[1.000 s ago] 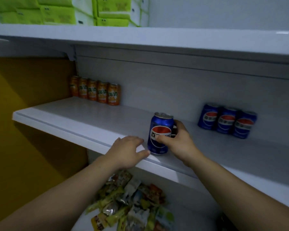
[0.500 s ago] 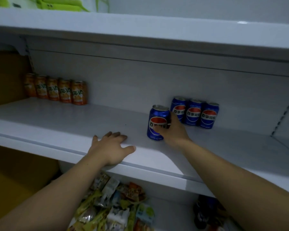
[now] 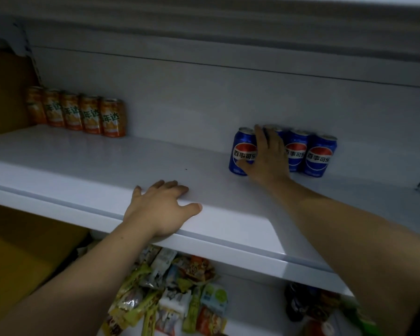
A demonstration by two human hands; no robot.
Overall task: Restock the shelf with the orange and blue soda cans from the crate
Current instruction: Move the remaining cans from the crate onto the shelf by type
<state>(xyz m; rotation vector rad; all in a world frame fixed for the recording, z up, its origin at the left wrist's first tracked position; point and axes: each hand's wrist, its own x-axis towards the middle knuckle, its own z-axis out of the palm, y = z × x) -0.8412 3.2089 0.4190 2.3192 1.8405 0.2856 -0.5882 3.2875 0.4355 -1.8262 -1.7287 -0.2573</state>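
Right hand point(image 3: 267, 156) grips a blue can point(image 3: 241, 155); left hand point(image 3: 159, 207) rests on shelf point(image 3: 95, 166)

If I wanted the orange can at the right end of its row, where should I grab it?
Grip round the middle of the end orange soda can, from the front and its free right side. It stands upright, a neighbour can against its left, the back wall close behind.

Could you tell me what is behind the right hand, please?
Behind the right hand only the silver top of a blue soda can shows; its label and body are covered.
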